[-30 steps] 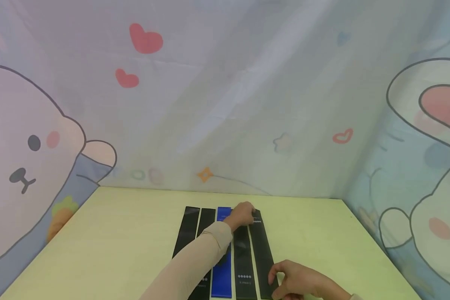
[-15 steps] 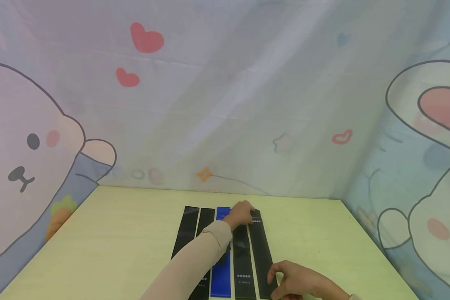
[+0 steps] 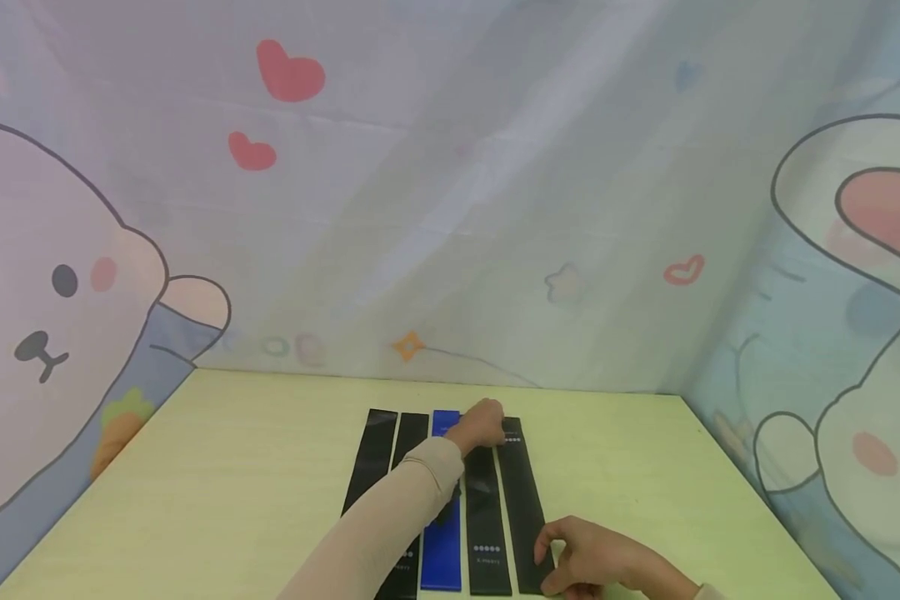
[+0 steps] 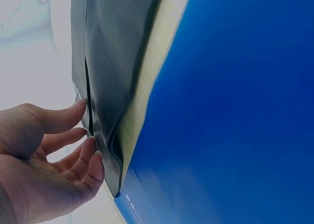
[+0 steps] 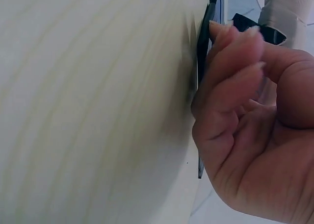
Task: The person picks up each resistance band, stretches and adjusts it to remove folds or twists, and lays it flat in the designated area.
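Several flat bands, seemingly exercise bands, lie side by side, most black and one blue band (image 3: 442, 558). My left hand (image 3: 480, 423) reaches over them to the far end of the rightmost black band (image 3: 521, 492). In the left wrist view, the left hand (image 4: 44, 160) has thumb and fingertips apart, touching or very near a black band's edge (image 4: 115, 52). At the near right edge of the rightmost band is my right hand (image 3: 596, 558), fingers bent, index finger and thumb apart. The right wrist view has the right hand (image 5: 240, 101) against the dark band edge (image 5: 202, 52).
A pale yellow tabletop (image 3: 217, 483) carries the bands. Behind it hangs a printed curtain (image 3: 420, 208) with hearts and cartoon animals. The left sleeve (image 3: 390, 517) covers parts of the left bands. A small dark object (image 3: 446, 510) on the blue band is partly hidden.
Both hands keep almost the same place at the ends of the rightmost band. The whole scene shifts slightly with the head.
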{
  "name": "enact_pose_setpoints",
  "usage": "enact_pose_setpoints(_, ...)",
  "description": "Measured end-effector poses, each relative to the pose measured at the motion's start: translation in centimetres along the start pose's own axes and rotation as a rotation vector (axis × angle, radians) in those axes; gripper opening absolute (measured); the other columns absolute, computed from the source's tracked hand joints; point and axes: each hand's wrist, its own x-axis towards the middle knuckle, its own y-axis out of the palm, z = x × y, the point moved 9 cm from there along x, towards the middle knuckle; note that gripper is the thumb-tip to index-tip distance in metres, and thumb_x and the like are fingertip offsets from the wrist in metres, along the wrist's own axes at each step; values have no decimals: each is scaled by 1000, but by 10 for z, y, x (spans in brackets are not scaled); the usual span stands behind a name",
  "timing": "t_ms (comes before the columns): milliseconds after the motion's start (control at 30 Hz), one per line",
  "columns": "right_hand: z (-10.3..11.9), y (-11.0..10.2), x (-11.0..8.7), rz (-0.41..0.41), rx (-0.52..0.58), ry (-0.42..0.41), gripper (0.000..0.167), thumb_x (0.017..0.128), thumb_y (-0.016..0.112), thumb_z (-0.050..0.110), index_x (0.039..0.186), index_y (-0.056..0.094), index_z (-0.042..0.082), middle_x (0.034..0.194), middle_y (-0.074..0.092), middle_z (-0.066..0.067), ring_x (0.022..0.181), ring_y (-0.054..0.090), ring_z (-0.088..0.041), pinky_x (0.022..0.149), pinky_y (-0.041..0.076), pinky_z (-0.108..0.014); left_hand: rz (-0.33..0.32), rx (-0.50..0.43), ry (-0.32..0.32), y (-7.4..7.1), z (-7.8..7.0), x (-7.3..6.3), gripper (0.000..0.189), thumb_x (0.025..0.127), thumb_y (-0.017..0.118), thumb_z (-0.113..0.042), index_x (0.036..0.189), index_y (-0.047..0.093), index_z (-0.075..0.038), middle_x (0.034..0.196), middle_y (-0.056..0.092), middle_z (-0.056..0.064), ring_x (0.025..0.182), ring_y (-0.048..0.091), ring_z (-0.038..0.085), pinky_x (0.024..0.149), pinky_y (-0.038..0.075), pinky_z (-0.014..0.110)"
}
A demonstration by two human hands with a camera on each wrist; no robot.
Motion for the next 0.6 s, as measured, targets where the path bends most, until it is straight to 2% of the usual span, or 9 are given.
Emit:
enact_pose_setpoints(233,1,0,0,-7,3,-20,18,85,77,7,98,65,8,59,61,-2,48,54,-9,46,44,-22,-15,5,-14,-4,0,-4,59,83,72,0,55,23,-16,51,11,-6,45,13,9,42,19,23)
enact_pose_setpoints(467,0,2,4,-5,-1,-23,19,84,78,9,98,65,9,61,62,-3,50,56,-11,47,46,-23,-17,-7,-66,-10,6,-10,47,84,76,-6,59,36,-11,60,35,1,50,34,14,46,32,26)
enact_pose_setpoints(600,3,3,6,2,-7,-28,19,84,78,9,98,65,9,62,63,-4,50,57,-12,47,46,-24,-21,-11,-88,-13,12,-13,39,83,79,-9,65,44,-9,67,43,3,54,40,16,48,36,27)
